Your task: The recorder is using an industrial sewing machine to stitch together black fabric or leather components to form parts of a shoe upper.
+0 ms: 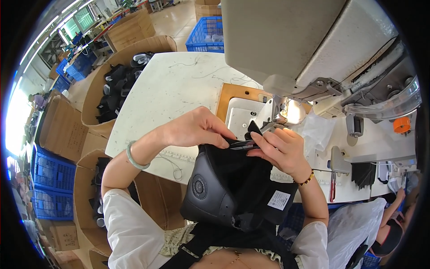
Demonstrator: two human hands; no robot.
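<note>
A black sewn piece, shaped like a small bag (210,188), hangs down in front of my chest. It has a smooth padded side with a round emblem (199,186) and a white printed label (278,200) on its fabric. My left hand (199,129) pinches the upper edge from the left, thumb and fingers pressed together. From the right, my right hand (282,150) pinches the same edge, near a short black tab (254,127) that stands up between the hands. Just beyond them is the sewing machine's needle area (280,112), lit by a lamp. The exact kind of the piece is unclear.
The sewing machine head (286,40) looms over the white table (156,89), where loose threads lie. Red-handled scissors (333,186) are at the right. Cardboard boxes (92,193) with black pieces stand at the left, near blue crates (53,179). Another person's arm (392,208) shows far right.
</note>
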